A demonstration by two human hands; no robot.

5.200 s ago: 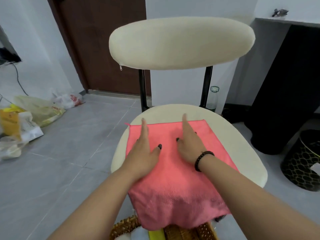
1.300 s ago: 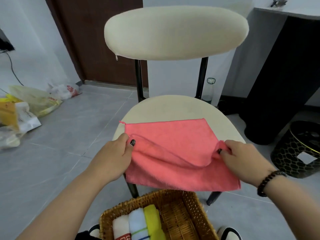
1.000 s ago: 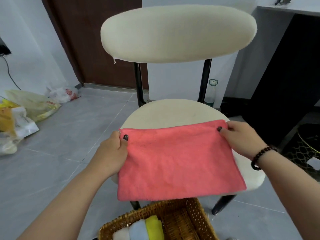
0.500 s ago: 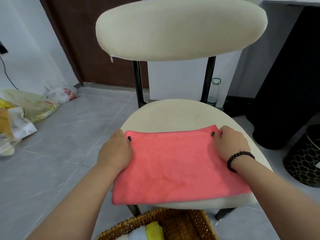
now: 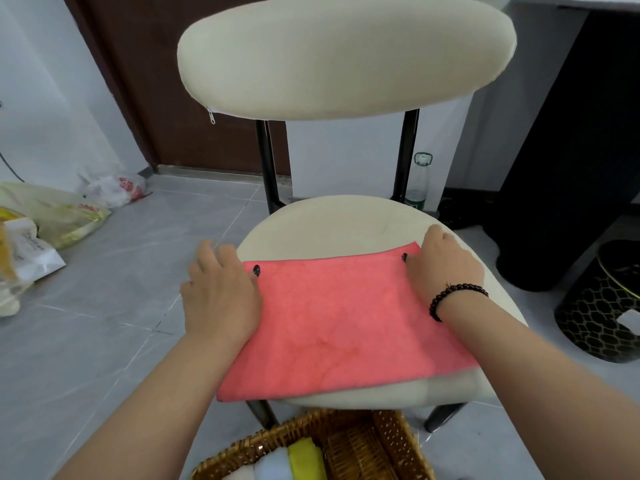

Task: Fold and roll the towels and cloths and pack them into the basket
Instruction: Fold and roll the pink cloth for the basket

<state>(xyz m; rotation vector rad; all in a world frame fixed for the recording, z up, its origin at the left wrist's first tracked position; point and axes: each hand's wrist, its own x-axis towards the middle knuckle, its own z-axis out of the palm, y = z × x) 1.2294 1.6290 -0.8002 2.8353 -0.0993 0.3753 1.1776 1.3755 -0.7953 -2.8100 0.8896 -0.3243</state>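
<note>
A pink cloth, folded in half, lies flat across the front of the cream chair seat. My left hand rests on its far left corner, thumb on the cloth and fingers stretched out past the seat's edge. My right hand holds the far right corner, thumb on top and fingers curled over the edge. Below the seat stands a wicker basket holding a white roll, a pale blue roll and a yellow-green roll; its right half holds nothing.
The chair's cream backrest rises just behind the seat. Plastic bags lie on the grey tile floor at left. A black patterned bin stands at right, a bottle behind the chair.
Both hands lifted the cloth's near edge, carried it to the far edge and laid it down folded in half. The left hand's fingers have now straightened out.
</note>
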